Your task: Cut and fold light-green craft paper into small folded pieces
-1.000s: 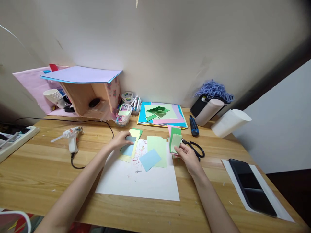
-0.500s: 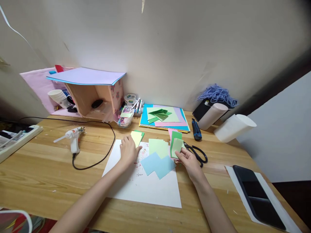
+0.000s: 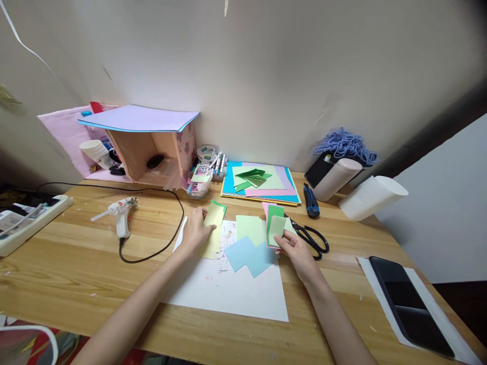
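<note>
My left hand (image 3: 196,229) has its thumb over a pale yellow paper strip (image 3: 215,223) and its fingers curled at the strip's left edge; a little green paper shows behind the top. Between the thumb and fingers of my right hand (image 3: 297,248) is a small stack of green paper pieces (image 3: 274,223), with pink at its edge. Light green paper squares (image 3: 249,228) and light blue paper squares (image 3: 247,256) lie overlapping between my hands. Under them is a white sheet (image 3: 232,299) with coloured marks. Black-handled scissors (image 3: 317,241) lie partly behind my right hand.
A corded glue gun (image 3: 122,218) rests at left, near a power strip (image 3: 36,223). Behind stand an open box (image 3: 186,152), coloured sheets (image 3: 289,195) and a cup of scraps (image 3: 200,187). At right are a utility knife (image 3: 311,202), paper rolls (image 3: 373,197) and a phone (image 3: 411,306).
My left hand has shifted left, and more of the yellow strip shows, reaching down over the white sheet. My right hand keeps its hold on the green paper. The view has shifted slightly.
</note>
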`<control>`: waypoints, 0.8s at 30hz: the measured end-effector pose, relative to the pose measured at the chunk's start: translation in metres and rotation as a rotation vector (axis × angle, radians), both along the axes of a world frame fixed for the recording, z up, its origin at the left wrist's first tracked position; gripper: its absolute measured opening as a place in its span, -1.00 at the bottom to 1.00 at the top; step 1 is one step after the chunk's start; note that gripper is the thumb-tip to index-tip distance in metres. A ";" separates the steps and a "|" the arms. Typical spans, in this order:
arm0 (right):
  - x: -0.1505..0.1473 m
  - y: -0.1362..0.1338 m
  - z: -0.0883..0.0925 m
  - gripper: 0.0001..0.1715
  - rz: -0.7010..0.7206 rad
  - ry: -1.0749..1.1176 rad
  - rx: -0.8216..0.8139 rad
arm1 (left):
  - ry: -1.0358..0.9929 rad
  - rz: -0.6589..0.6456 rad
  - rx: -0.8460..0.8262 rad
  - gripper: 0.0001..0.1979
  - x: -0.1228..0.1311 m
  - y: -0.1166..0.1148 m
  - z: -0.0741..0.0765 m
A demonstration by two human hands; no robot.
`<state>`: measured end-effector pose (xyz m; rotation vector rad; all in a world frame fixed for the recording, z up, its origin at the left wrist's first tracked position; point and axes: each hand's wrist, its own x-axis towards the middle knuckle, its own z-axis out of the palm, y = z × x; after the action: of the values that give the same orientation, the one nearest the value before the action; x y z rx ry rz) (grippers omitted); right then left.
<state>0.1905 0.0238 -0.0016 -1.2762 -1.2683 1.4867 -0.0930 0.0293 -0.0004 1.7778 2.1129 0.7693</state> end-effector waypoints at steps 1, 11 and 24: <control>0.000 0.000 0.000 -0.63 0.003 -0.005 0.002 | -0.011 -0.008 -0.023 -0.69 -0.001 0.001 0.000; -0.009 -0.006 0.013 -0.60 0.032 0.049 0.034 | -0.847 -0.173 0.084 -0.42 0.008 0.004 0.017; -0.010 -0.005 0.004 -0.59 0.053 0.040 0.050 | -0.111 0.006 -0.018 -0.72 0.003 0.006 -0.002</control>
<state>0.1810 0.0190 0.0020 -1.1828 -1.3146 1.5009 -0.0896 0.0354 -0.0028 1.6794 2.0485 0.8280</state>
